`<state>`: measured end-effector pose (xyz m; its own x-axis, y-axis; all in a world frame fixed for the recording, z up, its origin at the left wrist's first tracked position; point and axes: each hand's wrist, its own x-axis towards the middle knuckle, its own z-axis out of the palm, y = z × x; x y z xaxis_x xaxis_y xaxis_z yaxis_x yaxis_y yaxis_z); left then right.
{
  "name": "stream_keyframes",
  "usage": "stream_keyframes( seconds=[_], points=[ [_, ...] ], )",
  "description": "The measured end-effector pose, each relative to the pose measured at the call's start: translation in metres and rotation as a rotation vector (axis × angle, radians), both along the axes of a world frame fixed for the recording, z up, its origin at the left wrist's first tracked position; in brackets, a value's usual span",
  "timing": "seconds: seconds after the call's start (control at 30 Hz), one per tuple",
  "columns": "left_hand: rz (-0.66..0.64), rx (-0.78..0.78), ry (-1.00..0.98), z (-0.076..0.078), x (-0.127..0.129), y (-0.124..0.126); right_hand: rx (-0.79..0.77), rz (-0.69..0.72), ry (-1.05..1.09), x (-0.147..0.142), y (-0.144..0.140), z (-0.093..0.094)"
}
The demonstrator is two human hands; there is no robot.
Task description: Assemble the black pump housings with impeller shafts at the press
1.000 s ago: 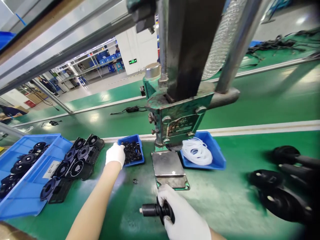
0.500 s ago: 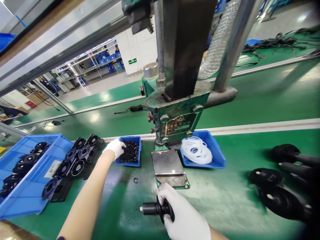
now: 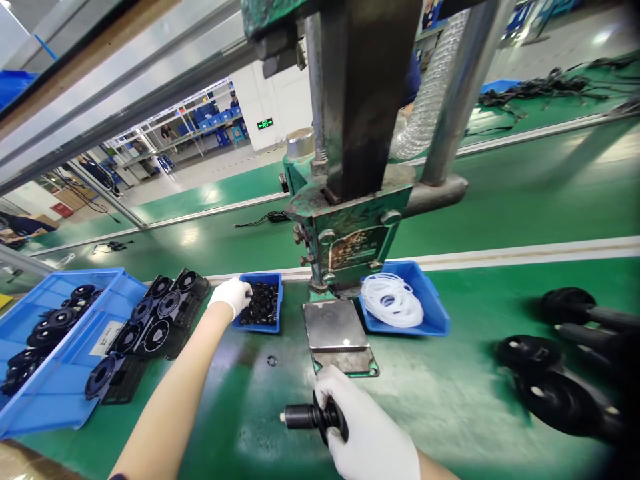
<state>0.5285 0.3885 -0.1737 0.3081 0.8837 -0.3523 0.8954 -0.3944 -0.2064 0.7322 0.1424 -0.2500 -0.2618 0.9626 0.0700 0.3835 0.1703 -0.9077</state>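
Observation:
My right hand (image 3: 357, 417), in a white glove, is closed around a black round-flanged part with a shaft (image 3: 300, 417). The shaft lies sideways, its small white tip pointing left, just in front of the press's metal base plate (image 3: 336, 325). At the left edge of a small blue bin (image 3: 257, 328) is my gloved left hand (image 3: 231, 295). Its fingertips are curled together over the small black parts (image 3: 264, 303) inside; whatever they pinch is hidden. A single black ring (image 3: 272, 361) lies on the green bench between the bin and my right hand.
A green press (image 3: 350, 247) stands mid-bench, with a blue bin of white rings (image 3: 393, 300) to its right. Black round housings (image 3: 155, 337) and a large blue crate (image 3: 50, 417) are at left. Several black flanged parts with shafts (image 3: 555, 393) lie at right.
My left hand has shifted very slightly to the right at the small bin. My right hand and the black flanged part stay in place.

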Motion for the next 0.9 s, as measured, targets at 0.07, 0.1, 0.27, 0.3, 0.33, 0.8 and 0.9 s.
stream_keyframes(
  seconds=[0.07,0.1,0.27,0.3,0.33,0.8,0.9],
  points=[
    [0.002,0.023,0.000,-0.002,0.000,-0.002,0.009,-0.004,-0.002,0.000,0.000,0.000],
    [0.003,0.034,-0.001,-0.002,0.000,-0.003,0.014,-0.006,-0.002,0.000,0.000,0.000],
    [-0.007,0.084,-0.025,-0.002,0.000,-0.010,0.049,-0.006,0.017,-0.001,0.000,0.001],
    [-0.008,0.094,-0.031,-0.001,0.000,-0.011,0.055,-0.006,0.017,-0.001,0.000,0.001],
    [-0.008,0.102,-0.036,-0.001,0.000,-0.012,0.060,-0.006,0.014,-0.001,0.000,0.001],
    [0.027,0.134,-0.180,0.013,0.000,-0.019,0.097,-0.018,0.004,-0.002,-0.002,0.003],
    [0.073,0.243,-0.292,0.035,-0.010,-0.040,0.110,-0.018,-0.001,-0.002,-0.001,0.001]
  ],
)
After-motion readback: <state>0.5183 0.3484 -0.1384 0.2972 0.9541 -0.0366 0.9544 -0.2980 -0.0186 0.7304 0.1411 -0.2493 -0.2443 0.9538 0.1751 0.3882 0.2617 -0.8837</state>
